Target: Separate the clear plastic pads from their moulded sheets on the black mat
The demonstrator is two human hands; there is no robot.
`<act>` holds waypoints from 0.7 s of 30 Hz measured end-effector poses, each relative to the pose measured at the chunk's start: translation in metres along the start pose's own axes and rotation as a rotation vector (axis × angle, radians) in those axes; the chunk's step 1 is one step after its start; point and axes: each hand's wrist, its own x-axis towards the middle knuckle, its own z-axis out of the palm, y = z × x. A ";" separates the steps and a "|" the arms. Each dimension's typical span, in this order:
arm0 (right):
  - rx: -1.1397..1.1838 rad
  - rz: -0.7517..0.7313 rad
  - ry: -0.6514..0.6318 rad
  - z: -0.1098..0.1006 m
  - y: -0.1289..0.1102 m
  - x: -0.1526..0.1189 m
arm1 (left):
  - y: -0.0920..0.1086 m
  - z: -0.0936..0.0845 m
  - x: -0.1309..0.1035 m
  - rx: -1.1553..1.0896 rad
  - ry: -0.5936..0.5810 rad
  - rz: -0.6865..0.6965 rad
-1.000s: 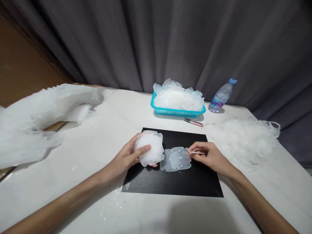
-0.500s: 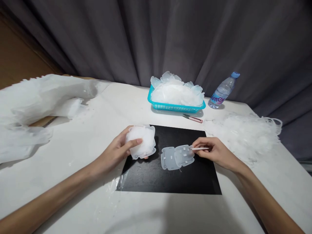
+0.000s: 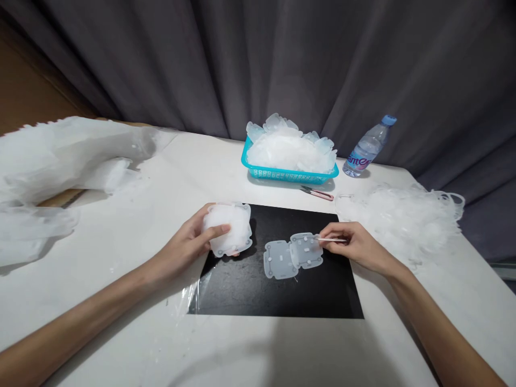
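My left hand [image 3: 203,234] is closed round a thick stack of translucent plastic pieces [image 3: 234,217], thumb on top, above the left part of a black mat [image 3: 242,290]. In my right hand [image 3: 346,242] a thin white stick [image 3: 331,239] is pinched between the fingers. The fingertips also meet the right edge of a single translucent plastic piece [image 3: 307,258] with rounded corners and small white spots. A similar piece [image 3: 280,266] lies on the mat to its left, its right edge against or slightly under the first one.
A turquoise basket [image 3: 290,176] heaped with translucent pieces stands at the back. Thread snips [image 3: 318,193] lie before it, with a water bottle [image 3: 365,153] to the right. Clear plastic scraps [image 3: 407,220] pile up at right; a bulky translucent plastic bag [image 3: 72,156] fills the left.
The right-hand plastic piece has shifted away from the other one, so they overlap less. My left hand still grips the stack. The whole view has shifted slightly.
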 end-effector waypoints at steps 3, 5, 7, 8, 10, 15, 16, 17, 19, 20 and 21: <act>-0.024 -0.001 -0.003 -0.003 0.000 0.001 | 0.004 0.002 -0.001 0.020 -0.006 -0.007; -0.027 0.000 -0.001 -0.004 0.000 0.001 | 0.005 0.003 -0.001 0.018 -0.008 -0.011; -0.032 0.004 0.001 -0.005 0.000 0.002 | 0.004 0.004 -0.001 0.007 -0.001 -0.011; -0.039 0.008 0.000 -0.006 0.000 0.002 | 0.004 0.004 -0.001 0.001 0.002 -0.008; -0.063 0.014 -0.006 -0.007 0.000 0.001 | 0.002 0.003 -0.001 -0.009 0.012 0.001; -0.137 0.024 -0.059 -0.015 -0.005 -0.004 | -0.005 -0.001 0.000 0.081 0.005 0.020; -0.164 0.028 -0.075 -0.017 -0.006 -0.006 | -0.006 -0.001 0.000 0.107 0.006 0.032; -0.201 0.031 -0.089 -0.018 -0.007 -0.007 | -0.007 0.000 0.001 0.126 0.005 0.043; -0.298 0.037 -0.103 -0.018 -0.008 -0.008 | -0.006 0.000 0.004 0.164 -0.035 0.033; -0.350 0.041 -0.099 -0.018 -0.008 -0.008 | -0.004 0.000 0.007 0.194 -0.073 0.025; -0.402 0.040 -0.087 -0.017 -0.008 -0.008 | 0.000 0.000 0.011 0.241 -0.115 0.023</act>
